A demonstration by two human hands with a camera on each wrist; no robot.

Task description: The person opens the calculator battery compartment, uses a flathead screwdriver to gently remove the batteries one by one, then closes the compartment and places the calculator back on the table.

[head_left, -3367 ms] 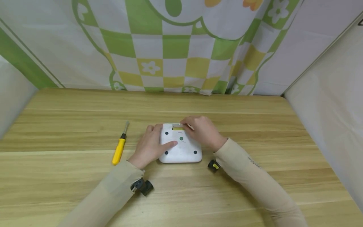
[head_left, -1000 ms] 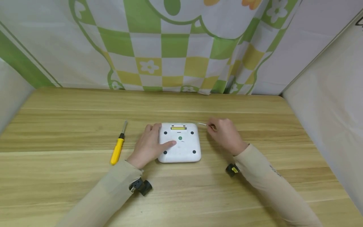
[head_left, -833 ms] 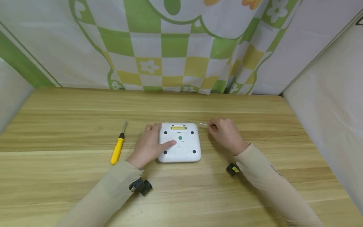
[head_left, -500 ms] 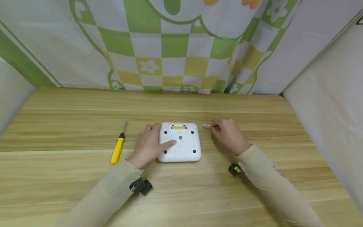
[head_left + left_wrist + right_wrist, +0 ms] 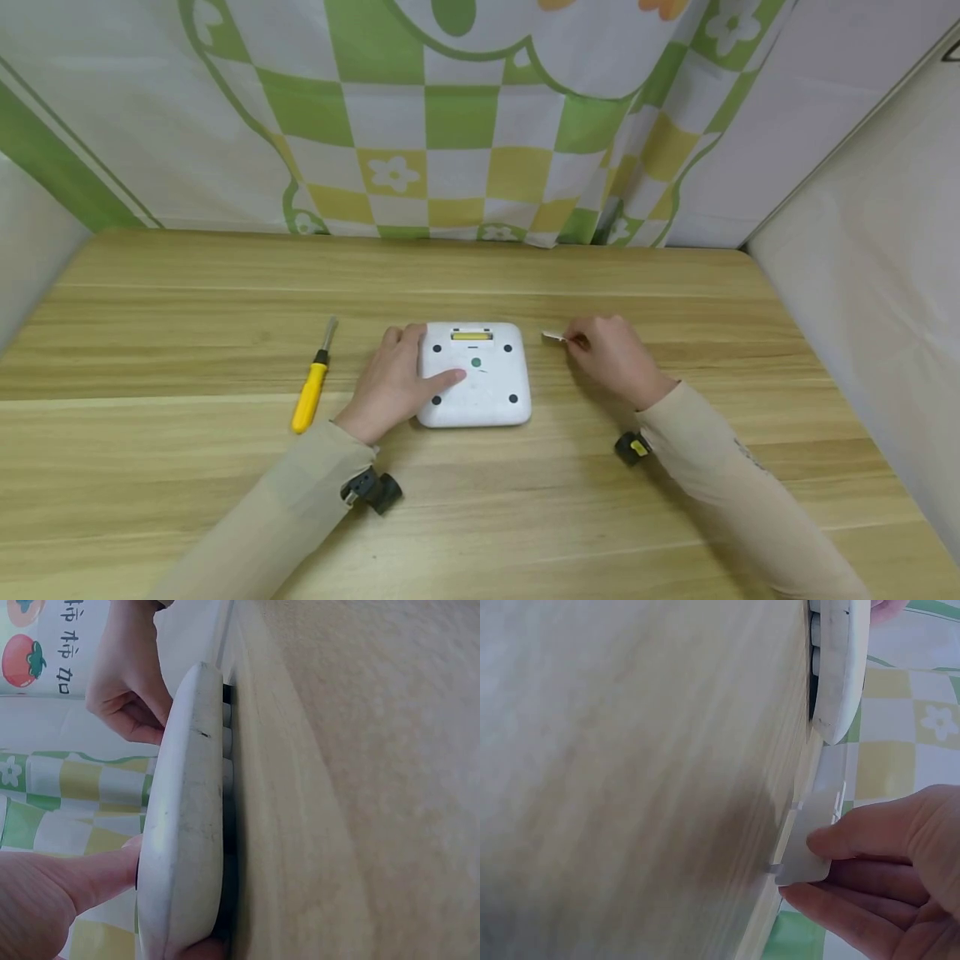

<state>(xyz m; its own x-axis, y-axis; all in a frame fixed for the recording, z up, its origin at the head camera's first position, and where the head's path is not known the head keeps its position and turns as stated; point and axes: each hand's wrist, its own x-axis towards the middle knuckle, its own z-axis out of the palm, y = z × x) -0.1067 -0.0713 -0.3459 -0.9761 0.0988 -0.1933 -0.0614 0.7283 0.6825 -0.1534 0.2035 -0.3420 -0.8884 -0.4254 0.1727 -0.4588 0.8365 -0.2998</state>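
Note:
A white calculator (image 5: 491, 392) lies with its back up on the table, its keys facing down in both wrist views. Its battery slot is uncovered, showing a yellow battery (image 5: 472, 337). My left hand (image 5: 393, 375) grips the calculator's left side, thumb flat across the back and fingers at the far left edge. To the right of it, my right hand (image 5: 615, 354) pinches a small white battery cover (image 5: 553, 337) between thumb and fingers. In the right wrist view the cover (image 5: 810, 836) shows two little tabs, close over the table.
A screwdriver (image 5: 310, 392) with a yellow handle lies left of the left hand, tip pointing to the back. A checked green and yellow curtain (image 5: 465, 117) hangs behind the wooden table (image 5: 480, 517). Each wrist carries a small black camera.
My right hand was at the calculator's battery slot; it has since moved off to the right, carrying the cover, which has turned slightly. The left hand keeps its hold.

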